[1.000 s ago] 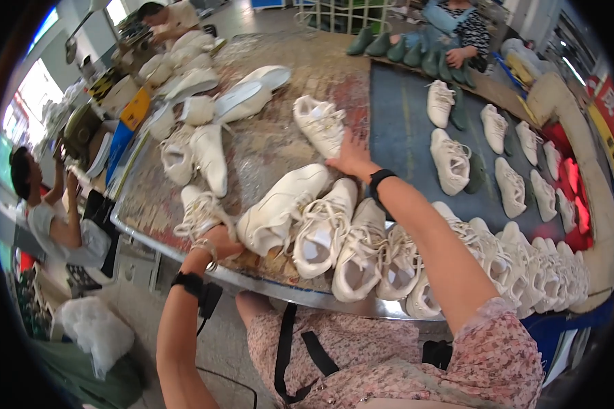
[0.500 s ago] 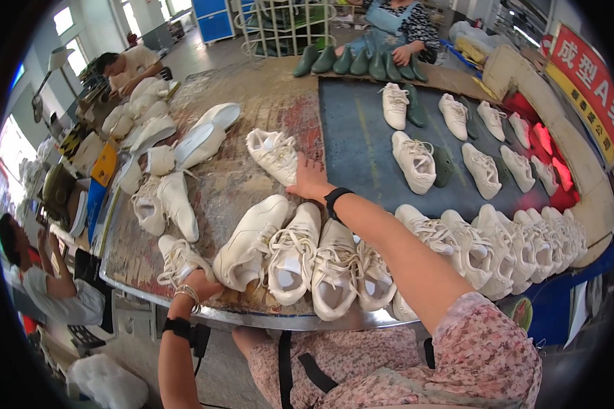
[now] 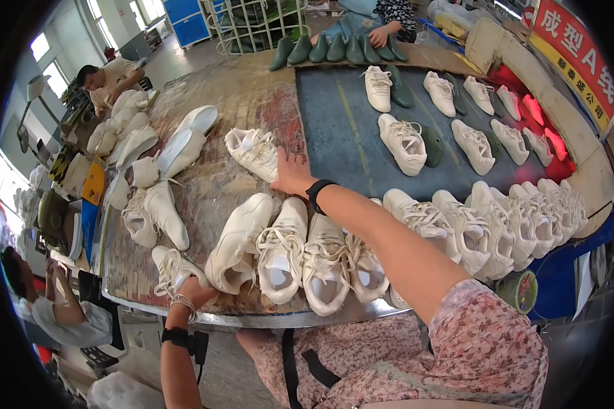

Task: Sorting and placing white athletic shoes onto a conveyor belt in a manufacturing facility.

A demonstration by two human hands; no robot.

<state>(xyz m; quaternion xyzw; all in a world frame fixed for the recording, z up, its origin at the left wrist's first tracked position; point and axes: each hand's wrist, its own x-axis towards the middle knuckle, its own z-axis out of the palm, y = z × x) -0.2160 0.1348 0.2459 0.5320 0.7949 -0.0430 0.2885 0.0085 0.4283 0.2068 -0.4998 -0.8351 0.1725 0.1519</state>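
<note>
A white lace-up sneaker (image 3: 251, 151) lies on the worn table, left of the dark mat. My right hand (image 3: 295, 174) is closed around the toe end of it, thumb on the near side. At the near left, my left hand (image 3: 195, 292) grips another white sneaker (image 3: 170, 267), its fingers partly hidden by the shoe. Between my arms, along the front edge, stands a row of white sneakers with loose laces, among them one lying tilted (image 3: 242, 235) and one with its opening toward me (image 3: 280, 255).
On the dark mat (image 3: 341, 146), white sneakers sit beside green shoe lasts (image 3: 400, 88); more lasts line the far edge. Further white shoes (image 3: 183, 146) are piled at left. A tight sneaker row (image 3: 488, 235) fills the front right. Co-workers (image 3: 109, 82) sit around the table.
The whole view has shifted, so the table and shoes appear further left. Both hands remain on the same two sneakers, which have barely moved on the table.
</note>
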